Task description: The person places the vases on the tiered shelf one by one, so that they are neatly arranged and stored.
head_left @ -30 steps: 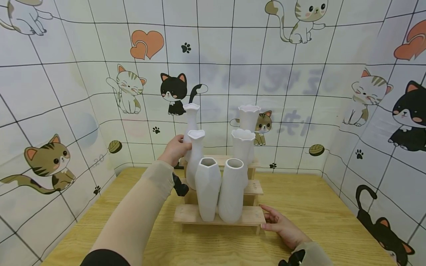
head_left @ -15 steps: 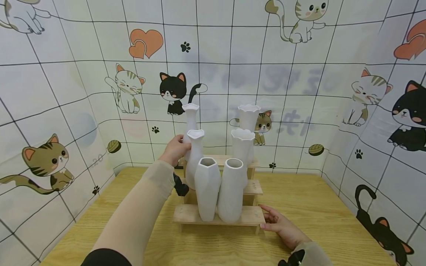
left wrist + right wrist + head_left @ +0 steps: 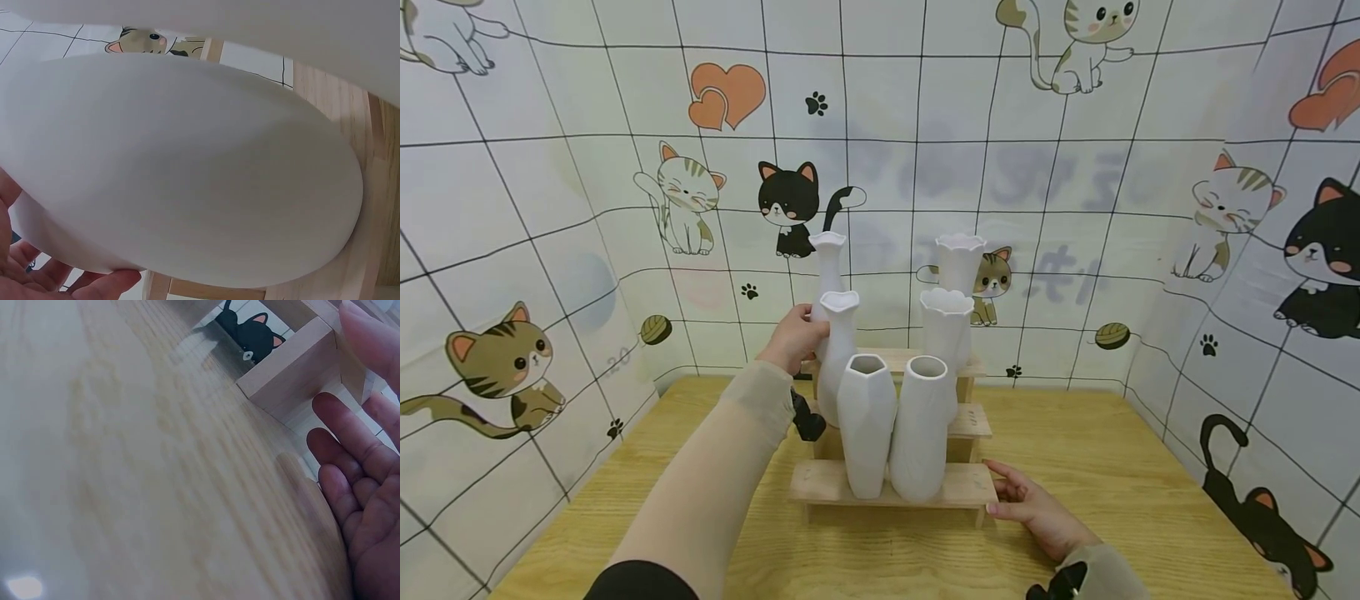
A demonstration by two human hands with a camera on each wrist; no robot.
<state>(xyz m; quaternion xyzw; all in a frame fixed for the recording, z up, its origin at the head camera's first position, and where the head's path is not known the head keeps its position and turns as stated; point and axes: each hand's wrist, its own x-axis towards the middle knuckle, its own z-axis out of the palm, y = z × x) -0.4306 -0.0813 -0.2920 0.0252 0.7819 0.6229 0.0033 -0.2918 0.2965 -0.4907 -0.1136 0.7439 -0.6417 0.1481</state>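
A three-step wooden stand [image 3: 820, 482] bears several white vases. My left hand [image 3: 793, 340] grips the slim flared-neck vase [image 3: 828, 262] on the top step, at the back left. In the left wrist view its fingers [image 3: 115, 284] curl round that vase, partly hidden behind the rounded middle-step vase [image 3: 187, 169]. My right hand [image 3: 1037, 515] holds the right end of the bottom step, thumb and index finger at the board's corner. The other fingers [image 3: 340, 415] hang loosely below, as the right wrist view shows.
A faceted vase [image 3: 867, 425] and a smooth cylindrical vase [image 3: 920, 429] stand on the bottom step. Two frilled-rim vases, one middle-step [image 3: 946, 325] and one top-step [image 3: 959, 258], stand at the right. Cat-print walls [image 3: 880, 108] surround the wooden table [image 3: 1075, 450].
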